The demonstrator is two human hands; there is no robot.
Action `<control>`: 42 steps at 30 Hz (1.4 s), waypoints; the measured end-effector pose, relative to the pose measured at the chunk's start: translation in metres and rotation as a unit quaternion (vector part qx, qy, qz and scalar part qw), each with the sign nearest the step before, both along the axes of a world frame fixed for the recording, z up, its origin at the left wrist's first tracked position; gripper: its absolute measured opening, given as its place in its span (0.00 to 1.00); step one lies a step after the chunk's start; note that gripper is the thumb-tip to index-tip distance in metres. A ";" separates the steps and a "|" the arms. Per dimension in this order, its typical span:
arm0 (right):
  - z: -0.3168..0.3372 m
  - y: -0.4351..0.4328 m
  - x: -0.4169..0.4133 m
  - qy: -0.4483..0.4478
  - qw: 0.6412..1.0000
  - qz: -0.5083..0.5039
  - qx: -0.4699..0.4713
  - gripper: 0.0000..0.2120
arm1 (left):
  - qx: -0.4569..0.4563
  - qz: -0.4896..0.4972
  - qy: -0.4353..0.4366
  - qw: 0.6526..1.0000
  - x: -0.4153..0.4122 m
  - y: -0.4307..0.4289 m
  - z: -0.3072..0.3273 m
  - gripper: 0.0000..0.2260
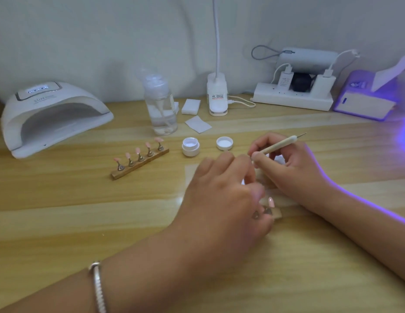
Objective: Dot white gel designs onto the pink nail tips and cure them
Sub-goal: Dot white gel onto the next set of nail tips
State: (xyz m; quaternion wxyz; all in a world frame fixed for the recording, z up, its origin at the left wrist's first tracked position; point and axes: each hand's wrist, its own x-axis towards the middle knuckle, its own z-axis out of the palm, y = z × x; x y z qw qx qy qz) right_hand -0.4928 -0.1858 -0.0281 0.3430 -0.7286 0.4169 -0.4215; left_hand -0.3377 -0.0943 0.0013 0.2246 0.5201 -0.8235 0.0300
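Head view, items as I log them: left hand (224, 195), bracelet (97, 285) at the wrist, fingers curled around a second wooden holder (276, 213) at centre table, mostly hidden, with one pink nail tip (271, 202) showing. Right hand (287, 164) pinches a dotting tool (280, 145), its point hidden behind the left fingers. Five-tip wooden holder (140, 164) stands apart to the left, pink tips upright. Open white gel pot (190, 147) with its lid (224, 143) beside it. UV nail lamp (54, 116) far left. Pump bottle (161, 107), wipes (198, 124) and power strip (292, 99) sit on the back of the wooden table (61, 211).
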 end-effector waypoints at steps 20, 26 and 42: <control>0.005 0.006 0.002 0.014 1.000 -0.008 0.003 0.11 | -0.055 -0.066 0.290 0.953 0.024 0.015 -0.007 0.02; 0.003 0.006 0.004 0.035 0.999 -0.013 0.003 0.10 | 0.086 0.008 0.460 0.884 0.060 0.006 -0.026 0.05; 0.026 0.048 0.028 -0.147 0.984 0.078 -0.071 0.14 | 0.124 -0.029 0.425 0.896 0.058 0.003 -0.035 0.03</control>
